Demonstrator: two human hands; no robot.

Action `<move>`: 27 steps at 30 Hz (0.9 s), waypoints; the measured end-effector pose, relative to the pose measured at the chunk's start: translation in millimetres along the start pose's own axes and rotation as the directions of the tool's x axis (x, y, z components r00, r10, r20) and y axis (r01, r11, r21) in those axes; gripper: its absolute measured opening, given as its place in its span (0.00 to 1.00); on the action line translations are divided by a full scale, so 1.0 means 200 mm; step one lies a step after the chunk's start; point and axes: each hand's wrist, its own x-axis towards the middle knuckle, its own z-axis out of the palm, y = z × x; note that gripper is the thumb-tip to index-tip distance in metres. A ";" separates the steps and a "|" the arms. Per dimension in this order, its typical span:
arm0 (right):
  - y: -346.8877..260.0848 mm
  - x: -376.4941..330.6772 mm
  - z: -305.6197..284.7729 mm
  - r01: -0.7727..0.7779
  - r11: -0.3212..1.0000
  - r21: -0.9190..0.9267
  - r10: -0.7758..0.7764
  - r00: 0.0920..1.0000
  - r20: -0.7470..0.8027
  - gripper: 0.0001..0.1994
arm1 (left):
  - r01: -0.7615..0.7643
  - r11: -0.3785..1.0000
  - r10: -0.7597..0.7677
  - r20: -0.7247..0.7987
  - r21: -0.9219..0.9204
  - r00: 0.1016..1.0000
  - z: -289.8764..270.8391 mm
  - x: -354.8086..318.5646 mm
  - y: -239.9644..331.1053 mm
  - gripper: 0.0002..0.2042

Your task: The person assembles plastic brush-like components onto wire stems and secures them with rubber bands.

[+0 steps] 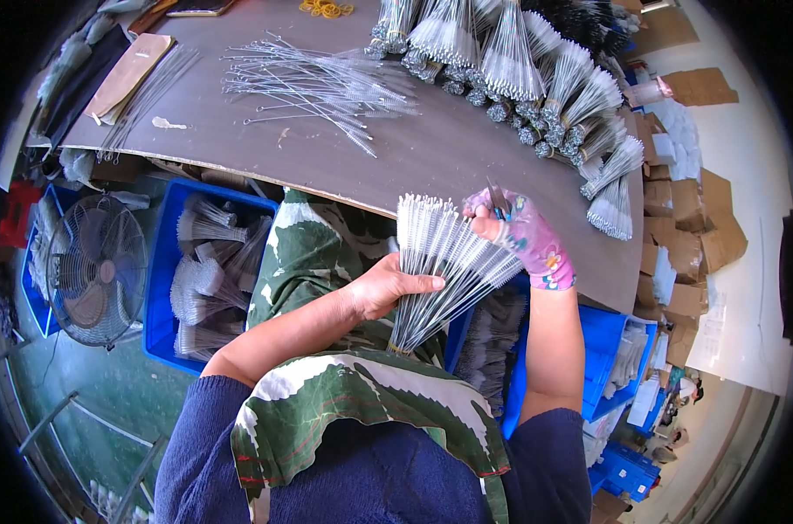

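Nearest, camouflage cloth (292, 419): worn over your dark top.

Item, brush bundle (444, 244): thin wire brushes with white bristles, raised between your hands on the near side of the table, stems gathered toward you, bristled ends fanned away.

Item, left hand (383, 286): bare, closed around the stems, thumb across them.

Item, right hand (527, 236): in a pink flowered glove with bare fingertips, curled around a small tool (500, 206) with dark tips (whether it also pinches a brush, you cannot tell from here).

Step in hand, by judgement: working over the bristled ends of the bundle. The next move seems to call for a firm left grip and tool tips kept off the bristles.

Edges: a blue bin (159, 301) of brushes stands left, below the table (475, 170); the table's near edge passes just beyond the bundle. Room: brown tabletop stretches beyond your right hand.

Far, left: loose brushes (318, 83), spread flat.

Far, right: tied bundles (514, 61), heaped, bounding that side.
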 end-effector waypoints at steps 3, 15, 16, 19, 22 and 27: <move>-0.02 0.01 0.00 -0.068 0.997 0.028 0.066 0.997 0.047 0.09 | -0.017 1.000 0.017 -0.025 0.008 1.000 -0.01 0.01 -0.02 0.19; 0.03 -0.04 -0.05 -0.081 0.992 0.093 0.072 0.993 0.095 0.09 | 0.010 0.999 -0.012 0.044 0.038 0.999 -0.05 0.00 0.00 0.19; -0.02 -0.04 -0.02 -0.110 0.990 0.087 0.105 0.992 0.068 0.09 | 0.008 1.000 -0.009 0.036 0.025 0.999 -0.05 0.00 0.00 0.19; -0.01 -0.04 -0.01 -0.146 0.986 0.079 0.142 0.988 0.054 0.11 | 0.016 1.000 -0.016 0.038 0.004 0.999 -0.06 0.00 -0.01 0.19; 0.03 -0.04 -0.05 -0.113 0.993 0.027 0.111 0.991 0.077 0.14 | 0.031 0.999 -0.031 0.044 -0.014 0.999 -0.04 0.00 0.00 0.18; 0.02 -0.05 -0.02 -0.067 0.996 0.052 0.065 0.997 0.033 0.17 | 0.042 0.999 -0.041 0.045 -0.024 0.998 -0.01 -0.01 0.02 0.15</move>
